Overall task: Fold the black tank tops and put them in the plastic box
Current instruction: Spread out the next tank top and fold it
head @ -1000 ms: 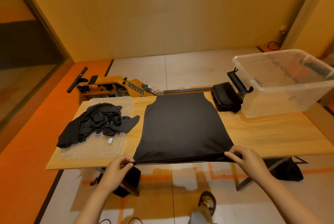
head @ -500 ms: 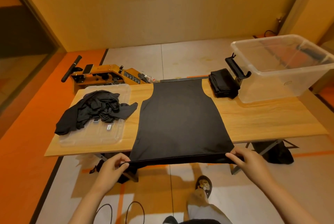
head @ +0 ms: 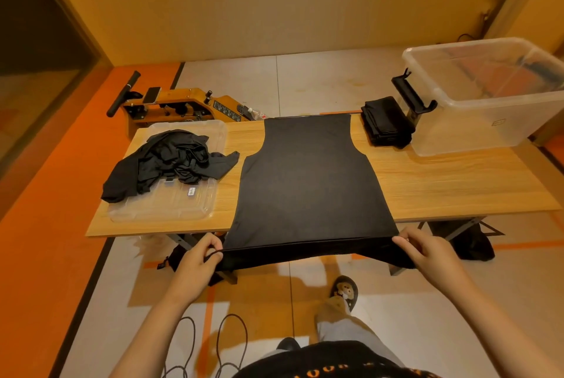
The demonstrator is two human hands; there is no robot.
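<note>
A black tank top (head: 308, 182) lies flat across the middle of the wooden table (head: 451, 185), its hem hanging over the near edge. My left hand (head: 200, 258) pinches the hem's left corner and my right hand (head: 427, 251) pinches the right corner, pulling the cloth taut. A heap of crumpled black tank tops (head: 171, 161) rests on a clear lid (head: 171, 203) at the left. A folded black tank top (head: 386, 124) sits beside the clear plastic box (head: 488, 115) at the right end.
A black latch handle (head: 412, 97) sticks out from the box's left wall. A yellow machine (head: 183, 106) stands on the floor behind the table. Cables (head: 213, 344) lie on the floor near my foot (head: 343, 292). A dark bag (head: 473, 243) sits under the table's right side.
Both hands have drawn the hem further toward me, past the table's near edge, so more of the tank top now hangs off. My view has dropped lower.
</note>
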